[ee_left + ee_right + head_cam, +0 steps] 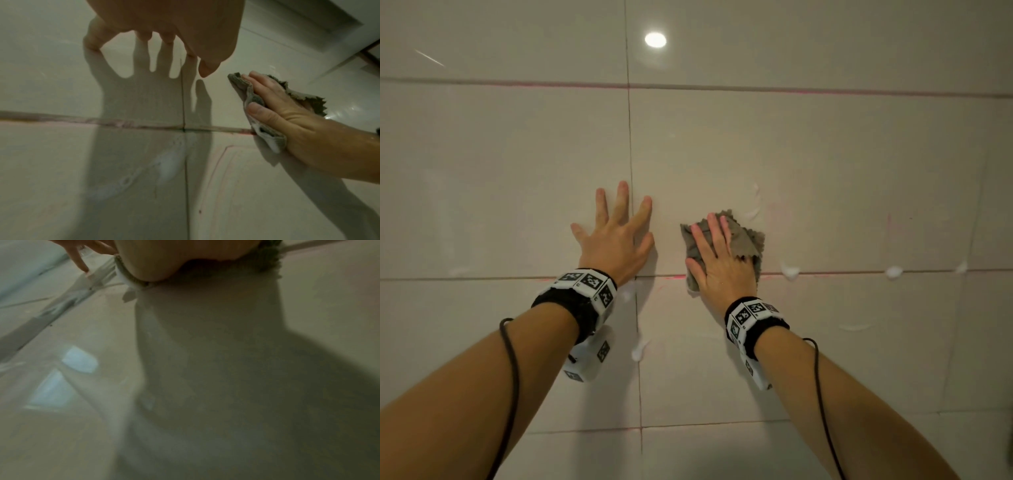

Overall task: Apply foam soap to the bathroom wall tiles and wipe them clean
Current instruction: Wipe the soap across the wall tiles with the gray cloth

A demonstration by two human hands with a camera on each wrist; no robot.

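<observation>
Glossy beige wall tiles (825,154) fill the head view. My left hand (616,236) lies flat on the wall with fingers spread across a vertical grout line, holding nothing. My right hand (719,263) presses a crumpled grey cloth (744,240) flat against the tile just right of it, fingers straight. In the left wrist view the cloth (257,100) bunches under the right hand (292,123) at a horizontal grout line. White foam blobs (790,271) cling to the wall to the right, and one foam streak (755,205) sits above the cloth.
More foam (893,271) sits further right on the horizontal grout line, and a foam drip (638,353) runs below my left wrist. A lamp reflection (655,40) shines high on the tiles. A pale frame edge (329,24) lies at the upper right of the left wrist view.
</observation>
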